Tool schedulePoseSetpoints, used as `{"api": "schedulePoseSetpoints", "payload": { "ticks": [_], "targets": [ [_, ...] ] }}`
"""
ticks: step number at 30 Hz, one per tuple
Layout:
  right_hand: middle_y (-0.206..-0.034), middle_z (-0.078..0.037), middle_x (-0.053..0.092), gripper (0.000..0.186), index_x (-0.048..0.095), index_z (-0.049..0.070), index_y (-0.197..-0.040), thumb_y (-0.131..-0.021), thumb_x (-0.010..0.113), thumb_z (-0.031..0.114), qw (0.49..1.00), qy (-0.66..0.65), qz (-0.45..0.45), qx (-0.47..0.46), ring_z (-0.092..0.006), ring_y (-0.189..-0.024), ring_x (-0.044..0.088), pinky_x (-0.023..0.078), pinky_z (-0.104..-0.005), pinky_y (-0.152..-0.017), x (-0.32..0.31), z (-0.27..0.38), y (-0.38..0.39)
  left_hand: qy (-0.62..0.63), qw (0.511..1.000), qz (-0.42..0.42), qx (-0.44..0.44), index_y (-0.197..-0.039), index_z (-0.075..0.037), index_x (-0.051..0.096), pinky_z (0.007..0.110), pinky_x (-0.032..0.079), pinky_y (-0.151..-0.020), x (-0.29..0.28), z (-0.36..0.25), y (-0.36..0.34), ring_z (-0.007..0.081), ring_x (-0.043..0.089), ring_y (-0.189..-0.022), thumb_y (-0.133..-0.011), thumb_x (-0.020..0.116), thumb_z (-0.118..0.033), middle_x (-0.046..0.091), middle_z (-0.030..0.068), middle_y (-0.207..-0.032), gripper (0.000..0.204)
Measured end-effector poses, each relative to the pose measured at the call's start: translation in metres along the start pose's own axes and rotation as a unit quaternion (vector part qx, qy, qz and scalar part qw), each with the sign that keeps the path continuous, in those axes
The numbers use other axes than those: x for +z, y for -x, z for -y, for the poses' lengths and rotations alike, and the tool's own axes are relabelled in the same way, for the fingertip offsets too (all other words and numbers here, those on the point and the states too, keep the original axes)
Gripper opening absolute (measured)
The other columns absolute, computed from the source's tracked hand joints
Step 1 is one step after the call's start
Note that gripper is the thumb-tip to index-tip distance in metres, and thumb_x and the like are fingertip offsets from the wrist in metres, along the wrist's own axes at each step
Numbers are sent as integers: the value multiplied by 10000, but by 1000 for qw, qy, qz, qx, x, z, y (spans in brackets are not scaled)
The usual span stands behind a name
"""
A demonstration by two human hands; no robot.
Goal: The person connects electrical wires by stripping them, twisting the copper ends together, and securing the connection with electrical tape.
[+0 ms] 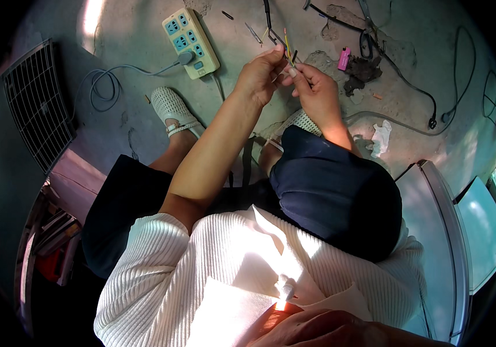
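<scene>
Out in front of me, both hands meet over a black cable [268,16] whose outer sheath ends in several thin separate wires. My left hand [259,78] is closed in a pinch on these wires, near where they split from the cable. A yellow wire [286,43] stands up between the hands. My right hand [317,95] is also closed, thumb against fingers, on wire ends close to the left fingertips. A short black wire end [295,56] sticks up beside its thumb. The exact contact between fingertips and wires is too small to make out.
A cream power strip [201,52] with a grey plug [186,57] lies to the left. On the right are a pink lighter [344,58], a dark crumpled scrap [364,72], crumpled white paper [381,139] and loose cables [410,78]. A wire grille [37,104] stands far left.
</scene>
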State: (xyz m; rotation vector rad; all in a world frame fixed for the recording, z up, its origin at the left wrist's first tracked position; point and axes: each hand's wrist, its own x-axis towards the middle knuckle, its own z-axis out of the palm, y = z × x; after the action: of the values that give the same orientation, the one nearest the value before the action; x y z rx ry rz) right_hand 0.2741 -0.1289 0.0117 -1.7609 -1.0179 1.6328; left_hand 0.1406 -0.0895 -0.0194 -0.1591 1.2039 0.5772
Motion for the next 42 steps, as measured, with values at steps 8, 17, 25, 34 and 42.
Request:
{"api": "schedulePoseSetpoints", "payload": {
  "ticks": [8,17,25,34,42],
  "targets": [
    [-790,-6,672,211,670,36,-1051,-944,582,194,1000,-13,-1,1,-42,-625,530,437,-189,-582,-1,4,2,-1,1000,-5,-4,-915,-154,631,356,450,-776,-3,-7,-6,127,533,-817,-894,645,-318,601,-50,-846,165],
    [-816,-12,670,248,662,47,-1076,-959,555,238,996,-80,36,21,-42,-652,530,444,-190,-620,-3,-4,2,32,999,-15,-5,-927,-179,653,346,427,-867,-2,-26,-4,106,573,-822,-895,648,-321,628,-82,-829,145],
    [-845,-19,666,275,642,40,-1135,-971,531,231,995,-87,49,14,-49,-683,539,455,-190,-649,-2,-2,1,67,993,39,-89,-903,-187,669,356,456,-772,-7,-30,-8,84,567,-766,-894,641,-295,649,-82,-788,112],
    [-808,-44,702,216,681,34,-1056,-931,576,175,999,-33,38,-13,-87,-675,627,493,-219,-626,-2,-6,3,50,996,-50,-49,-771,-212,639,323,401,-694,3,-26,-11,57,507,-656,-858,653,-263,605,-107,-689,102],
    [-817,-44,706,221,684,33,-1044,-931,581,193,999,-32,32,-31,-88,-675,635,492,-221,-626,-1,-7,3,71,991,-93,-64,-812,-178,674,332,407,-736,4,-26,-17,87,510,-658,-856,696,-239,594,-68,-663,79]
  ]
}}
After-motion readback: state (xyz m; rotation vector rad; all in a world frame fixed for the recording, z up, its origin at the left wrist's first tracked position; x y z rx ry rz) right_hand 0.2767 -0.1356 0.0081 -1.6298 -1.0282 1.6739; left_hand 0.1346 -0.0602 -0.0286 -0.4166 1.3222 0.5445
